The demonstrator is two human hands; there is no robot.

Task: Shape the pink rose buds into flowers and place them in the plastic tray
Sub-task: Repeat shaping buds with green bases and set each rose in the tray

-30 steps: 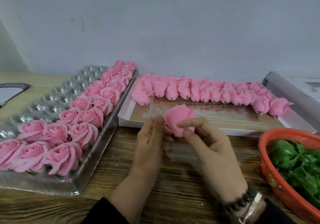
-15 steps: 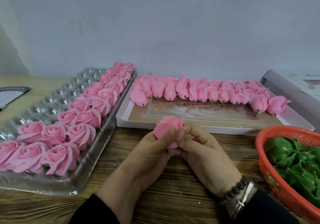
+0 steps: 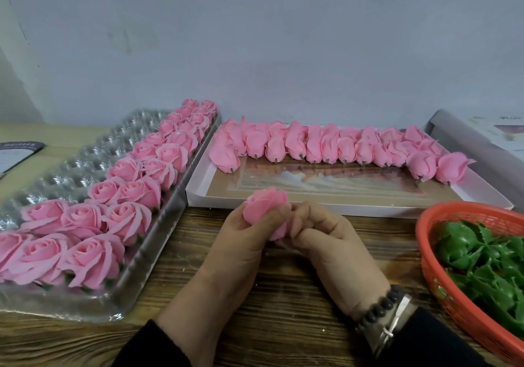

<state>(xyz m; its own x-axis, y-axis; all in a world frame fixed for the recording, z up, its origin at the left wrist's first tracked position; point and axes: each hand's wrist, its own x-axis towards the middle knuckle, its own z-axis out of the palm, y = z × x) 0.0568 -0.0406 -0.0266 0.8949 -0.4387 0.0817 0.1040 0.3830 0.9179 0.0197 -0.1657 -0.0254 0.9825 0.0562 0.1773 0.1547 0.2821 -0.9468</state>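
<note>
Grainy wooden tabletop [image 3: 283, 310], soft ruffled pink bud [image 3: 265, 206] between both hands

Soft, even light; small shiny spots on the plastic tray [image 3: 85, 174]. Edges bend and look a bit blurry.

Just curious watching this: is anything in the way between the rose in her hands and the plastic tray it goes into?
Nothing visible. Both hands, left hand and right hand, hold the rose bud above bare wooden table; the plastic tray lies directly left, with empty cups along its far side.
</note>
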